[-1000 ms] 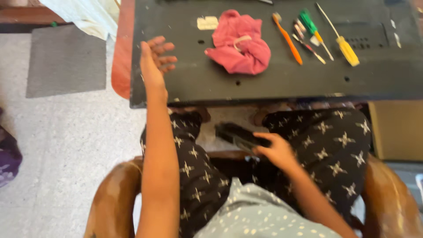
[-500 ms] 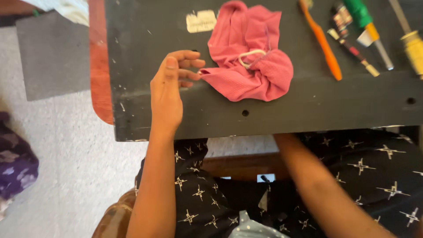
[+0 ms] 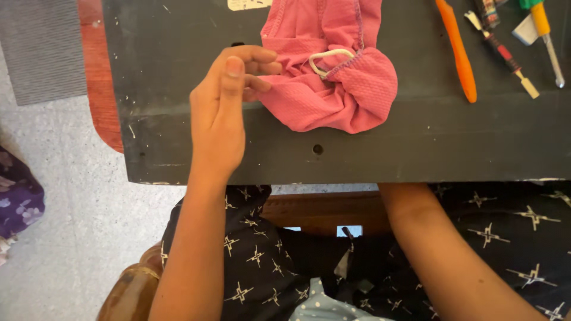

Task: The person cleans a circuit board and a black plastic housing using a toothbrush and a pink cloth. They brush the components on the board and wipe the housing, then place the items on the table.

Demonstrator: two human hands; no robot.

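My left hand (image 3: 223, 113) lay over the near part of the dark grey flat panel (image 3: 178, 137), with the thumb pointing up and the fingers (image 3: 262, 68) loosely curled, not clenched, and holding nothing. The fingertips reached the left edge of the crumpled pink cloth (image 3: 333, 77) and seemed to touch it there, but I did not grip it. The cloth sat on the panel just to the right of my hand, bunched up, and a thin white loop (image 3: 327, 56) lay on its folds near the middle. My right hand was not visible; only the forearm (image 3: 440, 255) showed, going down under the front edge of the panel toward my lap, so I cannot tell if that hand was open or closed. To the right of the cloth, well apart from my left hand, an orange plastic tool with a long handle (image 3: 458, 50) lay on the panel, and beside it a thin tool with red and dark bands (image 3: 502, 53) and a screwdriver with a yellow handle (image 3: 544, 27). I wore dark trousers with a pattern of white stars (image 3: 250, 261). The light speckled floor (image 3: 65, 202) was at my left.
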